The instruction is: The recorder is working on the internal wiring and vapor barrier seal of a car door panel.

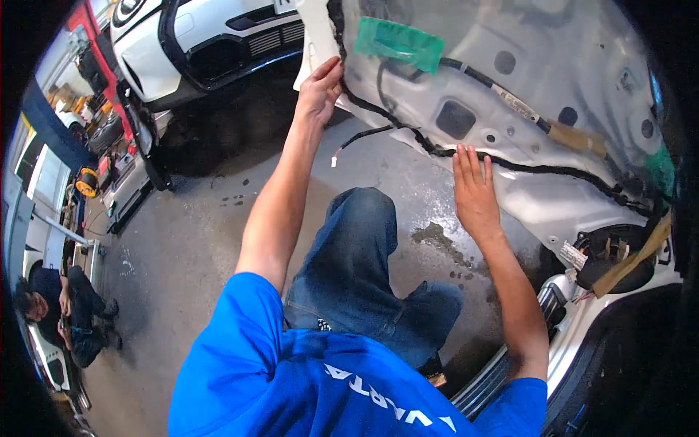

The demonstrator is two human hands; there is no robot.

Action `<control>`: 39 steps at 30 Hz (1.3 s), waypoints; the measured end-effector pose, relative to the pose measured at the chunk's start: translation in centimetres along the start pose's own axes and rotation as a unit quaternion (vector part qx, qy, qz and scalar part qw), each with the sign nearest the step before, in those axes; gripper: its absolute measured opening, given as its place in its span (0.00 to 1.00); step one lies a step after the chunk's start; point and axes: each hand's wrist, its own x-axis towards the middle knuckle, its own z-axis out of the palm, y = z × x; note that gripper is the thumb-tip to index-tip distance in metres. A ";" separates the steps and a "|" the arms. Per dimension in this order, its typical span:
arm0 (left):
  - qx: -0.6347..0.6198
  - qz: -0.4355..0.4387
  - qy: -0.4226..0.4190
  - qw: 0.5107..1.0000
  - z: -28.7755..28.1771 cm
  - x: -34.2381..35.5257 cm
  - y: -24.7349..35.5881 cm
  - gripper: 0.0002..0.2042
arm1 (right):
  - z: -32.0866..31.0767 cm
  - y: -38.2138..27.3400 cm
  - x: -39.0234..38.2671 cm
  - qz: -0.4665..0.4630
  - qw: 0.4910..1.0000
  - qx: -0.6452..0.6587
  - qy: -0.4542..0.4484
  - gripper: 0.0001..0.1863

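Observation:
My left hand has its fingers closed at the upper left edge of a bare car door, on a black sealing strip; exactly what they pinch is unclear. My right hand rests fingertips on the door beside the strip's lower run, fingers stretched out. A short black wire with a white connector hangs from the strip between my hands. The door carries green tape, a taped harness and, lower right, a dark round part with tan tape and wires.
A white car stands upper left, beside a red frame and cluttered equipment with a yellow reel. Another person in dark clothes crouches at the left. My knee is below the door over the grey floor; a sill is at right.

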 end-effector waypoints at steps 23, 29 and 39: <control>0.246 0.080 -0.064 0.964 0.8 0.6 5.9 0.15 | -2.6 -9.6 9.0 0.079 0.955 0.191 0.212 0.23; 0.385 0.076 -0.078 0.916 1.2 -0.2 5.2 0.21 | -1.3 -10.9 11.1 0.159 0.946 0.122 0.254 0.21; 0.086 -0.158 -0.182 0.967 -1.7 2.5 4.7 0.11 | 2.3 -17.4 13.5 0.381 0.643 0.637 0.187 0.23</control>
